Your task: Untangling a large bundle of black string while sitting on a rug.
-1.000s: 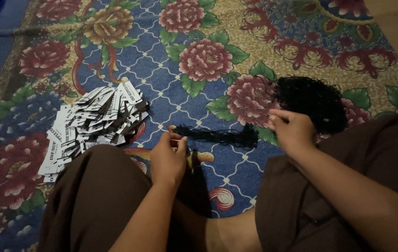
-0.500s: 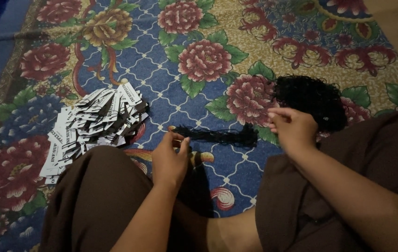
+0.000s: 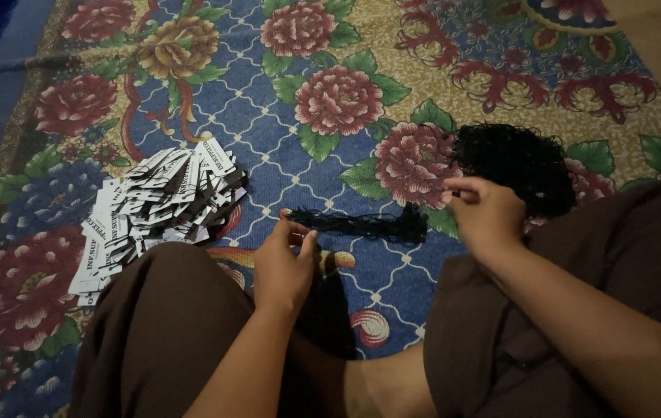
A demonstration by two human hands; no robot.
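A thin black bundle of netting lies on the flowered rug, its long axis running left to right between the 2 hands. Its left end sits at the left hand, whose fingertips press together in a pinch on that end. Its thicker right end stops just short of the right hand, whose fingers pinch fine black strands from the black mesh heap behind. A pile of paper labels lies further left.
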